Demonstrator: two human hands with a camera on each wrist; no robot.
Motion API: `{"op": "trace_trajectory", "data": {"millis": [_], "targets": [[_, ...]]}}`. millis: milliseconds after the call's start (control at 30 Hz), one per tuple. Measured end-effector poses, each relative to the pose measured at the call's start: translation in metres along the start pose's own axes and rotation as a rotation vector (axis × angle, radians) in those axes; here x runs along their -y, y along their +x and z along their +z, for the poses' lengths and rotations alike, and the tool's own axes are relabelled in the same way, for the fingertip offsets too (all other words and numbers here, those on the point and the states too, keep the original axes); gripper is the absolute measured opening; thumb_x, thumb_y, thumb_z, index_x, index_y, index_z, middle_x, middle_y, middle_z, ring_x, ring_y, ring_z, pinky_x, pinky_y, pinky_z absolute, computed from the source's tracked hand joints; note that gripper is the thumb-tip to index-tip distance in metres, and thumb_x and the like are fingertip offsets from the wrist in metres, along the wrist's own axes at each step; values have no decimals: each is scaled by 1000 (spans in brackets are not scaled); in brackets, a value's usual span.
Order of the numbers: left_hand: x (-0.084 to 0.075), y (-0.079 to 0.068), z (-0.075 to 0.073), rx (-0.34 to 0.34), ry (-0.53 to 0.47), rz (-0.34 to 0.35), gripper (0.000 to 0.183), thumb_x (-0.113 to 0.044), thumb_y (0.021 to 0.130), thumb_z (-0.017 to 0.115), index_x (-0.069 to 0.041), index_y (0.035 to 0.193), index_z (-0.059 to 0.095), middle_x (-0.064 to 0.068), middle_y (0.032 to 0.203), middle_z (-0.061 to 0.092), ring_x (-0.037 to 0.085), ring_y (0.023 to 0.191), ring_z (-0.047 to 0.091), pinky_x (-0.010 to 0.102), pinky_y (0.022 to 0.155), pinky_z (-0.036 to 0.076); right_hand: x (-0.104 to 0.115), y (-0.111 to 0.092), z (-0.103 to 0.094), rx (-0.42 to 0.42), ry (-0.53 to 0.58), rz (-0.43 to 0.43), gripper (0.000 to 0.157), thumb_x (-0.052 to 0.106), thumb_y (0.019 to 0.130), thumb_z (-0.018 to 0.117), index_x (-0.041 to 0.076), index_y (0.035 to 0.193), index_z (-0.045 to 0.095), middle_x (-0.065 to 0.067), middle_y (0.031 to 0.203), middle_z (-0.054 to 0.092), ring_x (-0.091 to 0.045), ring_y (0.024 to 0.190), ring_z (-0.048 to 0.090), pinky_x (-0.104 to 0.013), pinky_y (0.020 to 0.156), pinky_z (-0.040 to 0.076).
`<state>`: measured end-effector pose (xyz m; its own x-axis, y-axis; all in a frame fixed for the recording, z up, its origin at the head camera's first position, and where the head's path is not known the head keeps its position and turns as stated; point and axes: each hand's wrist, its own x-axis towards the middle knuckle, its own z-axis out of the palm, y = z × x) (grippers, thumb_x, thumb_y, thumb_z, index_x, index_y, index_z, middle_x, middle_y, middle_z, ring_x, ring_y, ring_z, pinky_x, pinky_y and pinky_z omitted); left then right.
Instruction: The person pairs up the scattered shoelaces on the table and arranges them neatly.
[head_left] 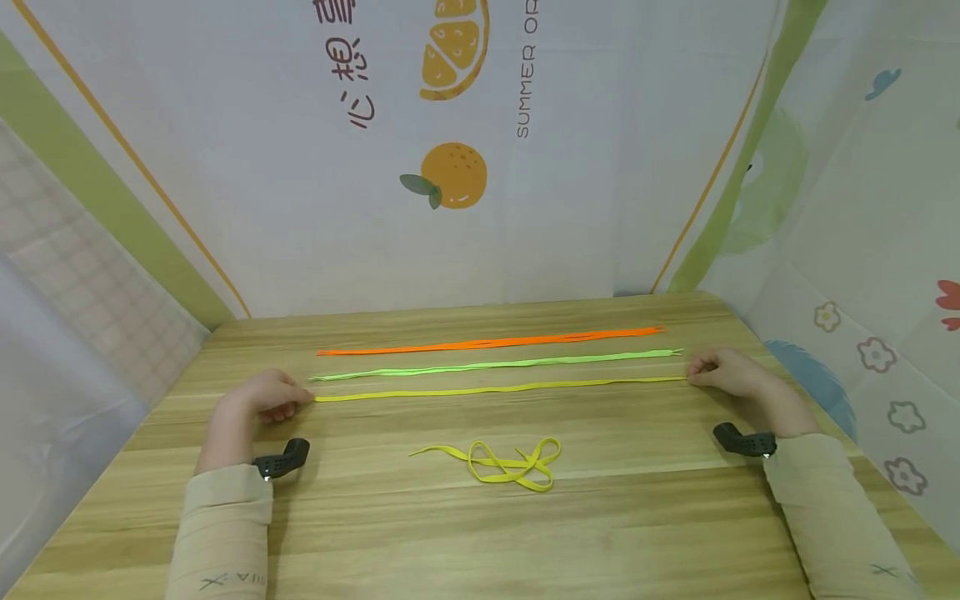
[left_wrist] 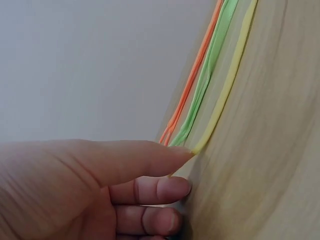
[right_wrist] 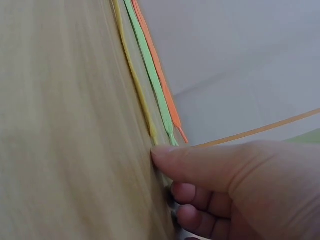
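A yellow shoelace (head_left: 480, 390) stretches nearly straight across the wooden table, one end at each hand. My left hand (head_left: 279, 395) pinches its left tip between thumb and forefinger; the left wrist view shows the yellow shoelace (left_wrist: 231, 75) running up from the thumb. At the other end my right hand (head_left: 723, 372) pinches the right tip, the thumb over it in the right wrist view. Just behind lie green shoelaces (head_left: 495, 365), and farther back orange shoelaces (head_left: 487, 342), both laid out lengthwise. Nearer the front, a second yellow shoelace (head_left: 517, 468) lies in loose loops.
The wooden table (head_left: 480, 542) ends at the back against a white curtain (head_left: 555, 233) printed with oranges. Another patterned cloth (head_left: 862, 275) hangs along the right side. Black wrist cameras (head_left: 283, 460) sit on both forearms, close over the table.
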<state>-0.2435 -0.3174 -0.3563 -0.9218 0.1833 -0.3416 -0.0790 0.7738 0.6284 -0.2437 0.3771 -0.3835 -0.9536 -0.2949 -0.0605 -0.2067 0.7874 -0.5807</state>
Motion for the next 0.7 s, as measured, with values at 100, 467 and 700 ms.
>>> {"op": "trace_trajectory", "data": {"millis": [100, 467, 700], "targets": [[-2, -3, 0, -8, 1, -19, 29, -19, 90, 62, -10, 63, 53, 0, 59, 49, 14, 54, 44, 27, 51, 36, 1, 0, -1, 2, -2, -4, 13, 10, 91, 65, -2, 92, 63, -4, 88, 61, -18, 81, 50, -36, 73, 42], [-2, -3, 0, -4, 4, -18, 30, -18, 91, 60, -10, 63, 53, 0, 58, 49, 13, 52, 44, 26, 50, 36, 6, -3, -3, -3, -4, 16, 17, 14, 92, 64, -3, 95, 63, -6, 91, 62, -19, 85, 52, -38, 76, 42], [-2, -7, -4, 31, -37, 11, 33, -20, 88, 60, -14, 57, 50, -2, 54, 47, 10, 48, 42, 24, 48, 37, 10, -4, -5, -28, -8, 21, 20, 16, 93, 63, -3, 97, 63, -8, 93, 62, -23, 88, 54, -40, 77, 42]]}}
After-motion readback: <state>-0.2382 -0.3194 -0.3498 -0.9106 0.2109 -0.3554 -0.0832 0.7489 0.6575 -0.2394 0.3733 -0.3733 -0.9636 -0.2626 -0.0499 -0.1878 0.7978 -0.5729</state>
